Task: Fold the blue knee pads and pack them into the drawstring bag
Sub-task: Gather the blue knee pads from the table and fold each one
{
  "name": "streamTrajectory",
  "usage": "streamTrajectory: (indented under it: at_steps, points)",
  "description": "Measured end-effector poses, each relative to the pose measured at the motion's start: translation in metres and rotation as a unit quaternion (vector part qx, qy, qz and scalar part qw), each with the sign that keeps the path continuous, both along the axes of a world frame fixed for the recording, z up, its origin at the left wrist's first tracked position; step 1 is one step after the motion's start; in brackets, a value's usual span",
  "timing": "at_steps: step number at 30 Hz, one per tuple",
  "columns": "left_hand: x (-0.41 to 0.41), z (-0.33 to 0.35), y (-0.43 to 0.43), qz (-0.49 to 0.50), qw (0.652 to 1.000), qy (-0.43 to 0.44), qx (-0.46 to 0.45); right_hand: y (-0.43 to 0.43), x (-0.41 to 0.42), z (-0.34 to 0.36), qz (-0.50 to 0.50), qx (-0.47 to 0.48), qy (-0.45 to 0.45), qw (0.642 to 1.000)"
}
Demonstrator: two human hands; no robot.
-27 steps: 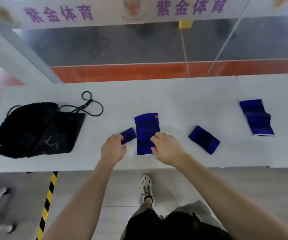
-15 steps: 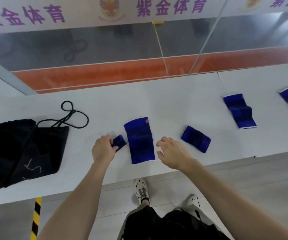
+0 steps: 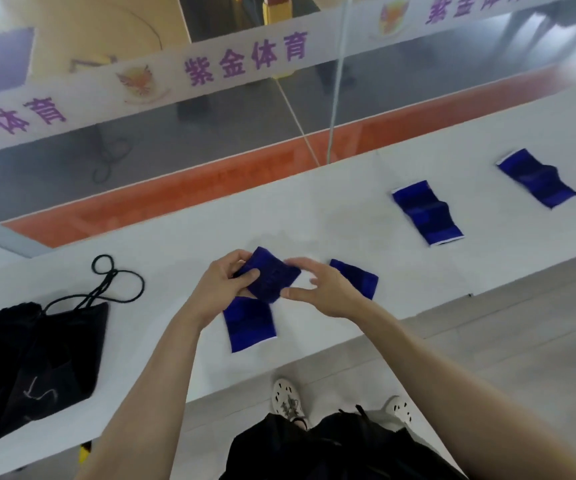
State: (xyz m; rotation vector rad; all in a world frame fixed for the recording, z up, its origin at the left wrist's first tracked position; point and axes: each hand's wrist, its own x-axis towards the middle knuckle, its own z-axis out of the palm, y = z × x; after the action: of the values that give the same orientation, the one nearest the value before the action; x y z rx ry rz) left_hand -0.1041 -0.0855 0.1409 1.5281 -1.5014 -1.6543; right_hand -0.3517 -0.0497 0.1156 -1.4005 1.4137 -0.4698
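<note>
Pads (image 3: 427,216) five — one held, bag (image 3: 37,358) one

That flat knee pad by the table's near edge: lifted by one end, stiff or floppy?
Probably floppy: the flat knee pad looks like soft knit, and the folded pad in the left hand bends double. Likely light: a pinch holds that one. Lying flat on the table, it should not roll.

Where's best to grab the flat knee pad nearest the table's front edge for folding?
Probably pinch the near, white-trimmed end of the flat knee pad, coming from the table's front edge: it lies flat, far end hidden behind the left hand gripping the folded knee pad.
</note>
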Motion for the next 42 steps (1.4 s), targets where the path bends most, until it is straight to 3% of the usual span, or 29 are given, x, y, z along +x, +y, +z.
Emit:
streamTrajectory:
  at_steps: [7,12,14,17,21,25,30,35,38,42]
  points:
    - [-0.153,0.013,0.007,-0.059,0.992,-0.102,-0.042,0.048,-0.132,0.017,-0.159,0.061,-0.136,0.976]
    - [-0.29,0.003,0.036,-0.05,0.986,-0.149,-0.057,0.101,-0.25,0.01,-0.234,0.051,-0.102,0.966]
    - [-0.339,0.0,0.044,-0.054,0.99,-0.122,-0.039,0.123,-0.296,0.009,-0.262,0.046,-0.1,0.959]
    - [-0.405,0.007,0.057,-0.134,0.988,-0.074,-0.019,0.149,-0.356,0.011,-0.301,0.041,-0.099,0.948]
    - [-0.476,0.012,0.062,-0.229,0.966,-0.094,-0.077,0.162,-0.416,0.013,-0.318,0.029,-0.085,0.944]
    - [-0.54,0.01,0.039,-0.287,0.949,-0.122,-0.052,0.158,-0.473,0.012,-0.35,0.014,-0.059,0.935]
    - [-0.638,0.004,0.0,-0.339,0.932,-0.1,-0.082,0.133,-0.553,0.004,-0.37,0.008,-0.041,0.928]
    - [-0.745,-0.006,-0.054,-0.348,0.934,-0.061,-0.055,0.091,-0.654,-0.001,-0.415,0.018,-0.012,0.91]
    - [-0.801,-0.004,-0.089,-0.416,0.903,-0.062,-0.09,0.063,-0.713,0.005,-0.424,0.037,0.014,0.905]
    - [-0.869,0.005,-0.125,-0.375,0.927,-0.017,-0.015,0.02,-0.78,0.014,-0.43,0.027,0.035,0.902]
